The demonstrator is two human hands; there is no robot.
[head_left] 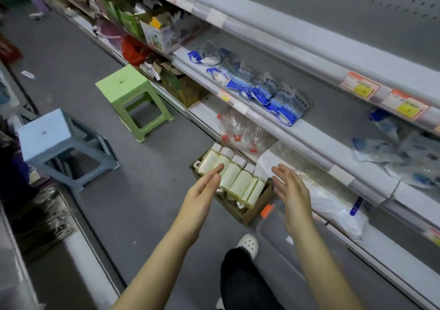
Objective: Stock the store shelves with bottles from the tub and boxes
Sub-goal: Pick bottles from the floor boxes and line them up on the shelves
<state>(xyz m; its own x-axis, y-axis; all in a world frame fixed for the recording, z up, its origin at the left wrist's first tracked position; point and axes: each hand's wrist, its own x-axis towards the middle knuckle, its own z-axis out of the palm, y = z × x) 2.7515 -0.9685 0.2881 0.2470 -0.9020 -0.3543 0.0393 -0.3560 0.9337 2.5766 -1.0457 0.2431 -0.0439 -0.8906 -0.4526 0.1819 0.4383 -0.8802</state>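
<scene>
Across the aisle floor, from the left, a blue stool (47,133) and a green stool (126,83) stood well apart from my work. Next came my left hand (202,190), fingers straight and together, gripping nothing, over the left end of the row of white-capped bottles (235,178). These lay side by side in the cardboard box (252,210) on the floor, against the bottom shelf's front edge (202,116). My right hand (290,190) hung likewise flat and empty past the box's right end, above the clear tub (271,233). I judged the risk plain: the row lay loose on other stock beneath, so squeezing it from both ends could buckle it and send a bottle rolling across the floor.
</scene>
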